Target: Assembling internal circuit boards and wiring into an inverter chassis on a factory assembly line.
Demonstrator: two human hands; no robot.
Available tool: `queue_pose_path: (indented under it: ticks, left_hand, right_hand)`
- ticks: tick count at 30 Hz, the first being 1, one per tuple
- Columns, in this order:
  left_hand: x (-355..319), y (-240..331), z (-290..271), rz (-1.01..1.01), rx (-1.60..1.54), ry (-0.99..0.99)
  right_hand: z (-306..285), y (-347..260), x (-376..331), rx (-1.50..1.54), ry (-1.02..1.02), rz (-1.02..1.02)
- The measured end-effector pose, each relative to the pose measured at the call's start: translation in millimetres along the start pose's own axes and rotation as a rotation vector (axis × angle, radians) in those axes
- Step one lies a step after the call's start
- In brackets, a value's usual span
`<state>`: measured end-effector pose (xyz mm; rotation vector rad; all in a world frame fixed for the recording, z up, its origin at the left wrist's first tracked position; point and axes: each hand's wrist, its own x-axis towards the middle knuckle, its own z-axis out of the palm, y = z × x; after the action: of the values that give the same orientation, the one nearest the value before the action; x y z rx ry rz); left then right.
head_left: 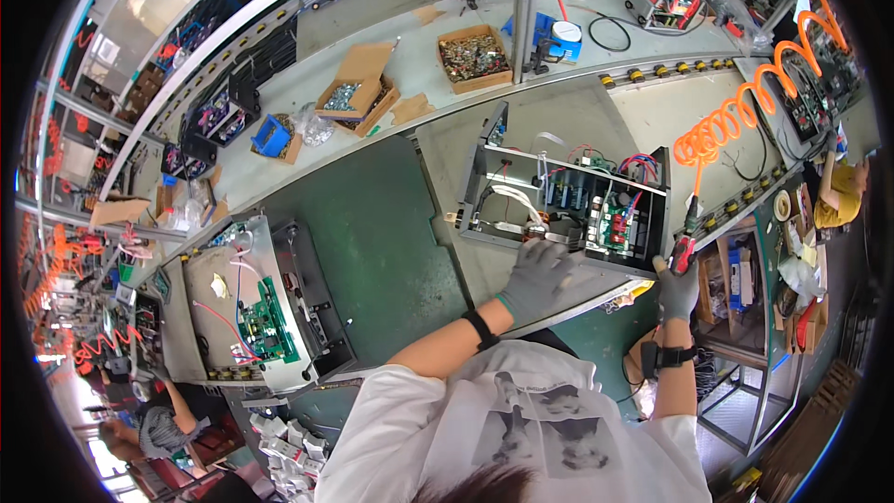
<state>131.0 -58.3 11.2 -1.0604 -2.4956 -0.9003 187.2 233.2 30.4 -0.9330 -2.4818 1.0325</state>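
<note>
An open metal chassis [503, 236] stands in front of me, with a green circuit board [615, 224], coloured wires and white cables [518, 196] inside. My left hand [545, 281], in a grey glove, is at its near edge. The fingers reach over that edge beside the white cables; their tips are partly hidden. Just off the chassis's near right corner, my right hand [678, 291], also gloved, is closed around a red and black air screwdriver [684, 253]. An orange coiled hose [722, 135] runs up from the tool.
Left along the bench, past a green work surface [382, 233], stands another partly built chassis [312, 303]. Behind lie a cardboard box of small hardware [473, 56], a blue bin [271, 137] and a white-and-blue tub [564, 41]. Other people [168, 424] work at left and right [838, 191].
</note>
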Motion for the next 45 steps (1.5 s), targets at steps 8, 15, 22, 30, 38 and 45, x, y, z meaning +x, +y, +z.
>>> queue_pose_path:
  ticks: [8,15,22,30,38,45]
  left_hand:
    - [-184,-67,-12,-1.121,0.43,-0.466]
    - [-179,-63,-34,-1.336,0.307,-0.704]
    - [-212,-84,-67,-1.363,0.366,-0.745]
    - [-277,-119,-130,-1.554,0.361,-0.774]
    - [-314,-141,-170,-1.616,0.314,-0.765]
    - [-293,-136,-112,-1.285,0.361,-0.656]
  right_hand:
    - [17,-19,29,-0.575,-0.045,0.102]
    - [25,39,61,-0.433,-0.062,-0.009]
    - [23,53,63,-0.355,-0.019,-0.066]
    - [26,41,60,-0.39,-0.047,-0.023]
    - [23,41,62,-0.374,-0.046,-0.041]
    - [15,44,57,-0.135,0.018,0.047]
